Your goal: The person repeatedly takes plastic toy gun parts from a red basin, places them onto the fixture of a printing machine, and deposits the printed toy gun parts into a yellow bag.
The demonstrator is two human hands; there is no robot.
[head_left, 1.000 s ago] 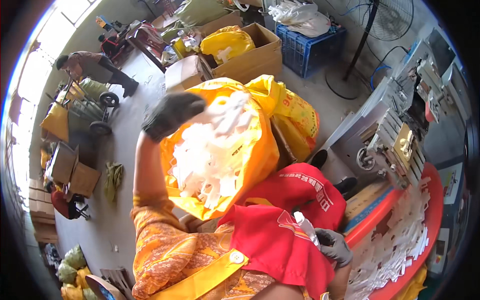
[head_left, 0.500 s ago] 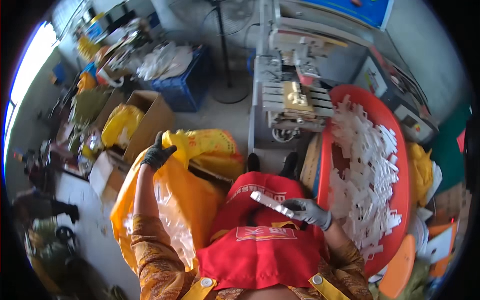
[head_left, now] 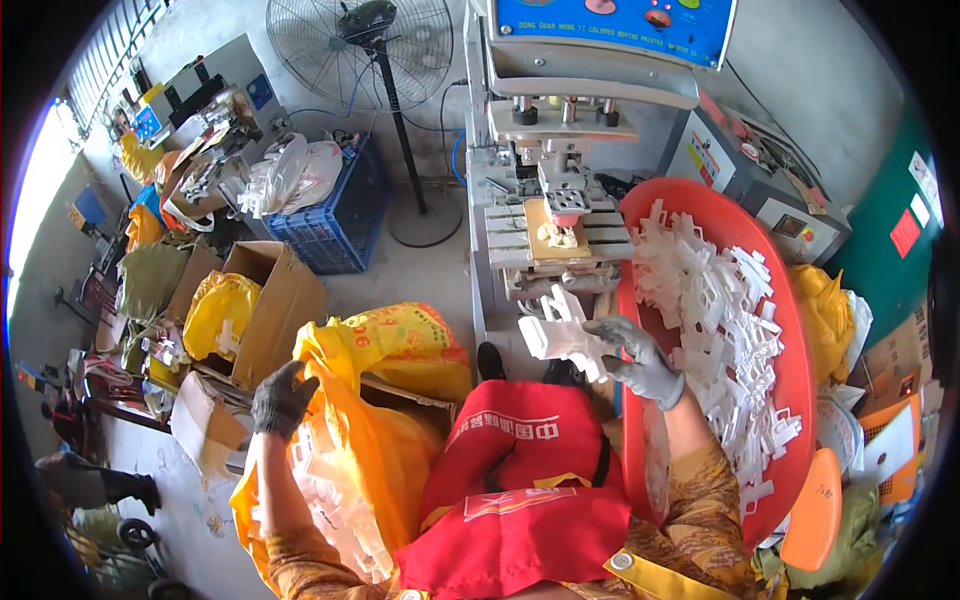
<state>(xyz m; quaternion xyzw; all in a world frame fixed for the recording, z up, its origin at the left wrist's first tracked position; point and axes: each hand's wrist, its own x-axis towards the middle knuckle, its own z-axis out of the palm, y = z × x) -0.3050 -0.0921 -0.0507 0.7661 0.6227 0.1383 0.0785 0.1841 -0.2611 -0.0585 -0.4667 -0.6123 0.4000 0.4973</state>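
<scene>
My right hand, in a light grey glove, grips a small bunch of white plastic pieces in front of the machine. Its fingers partly cover them, so I cannot tell how many there are. At the left, my left hand wears a dark grey glove. Its fingers are curled on the rim of an orange plastic bag. Similar pale pieces lie inside that bag. To the right, a large red basin holds a heap of white plastic pieces.
A pad-printing machine with a slotted bed stands ahead. Beyond the bag are a cardboard box, a blue crate and a standing fan. An orange stool is at the lower right. A red apron covers my lap.
My right hand has moved up and forward with the white pieces, from over my lap toward the machine. My left hand has shifted lower along the bag's rim. The view has tilted up.
</scene>
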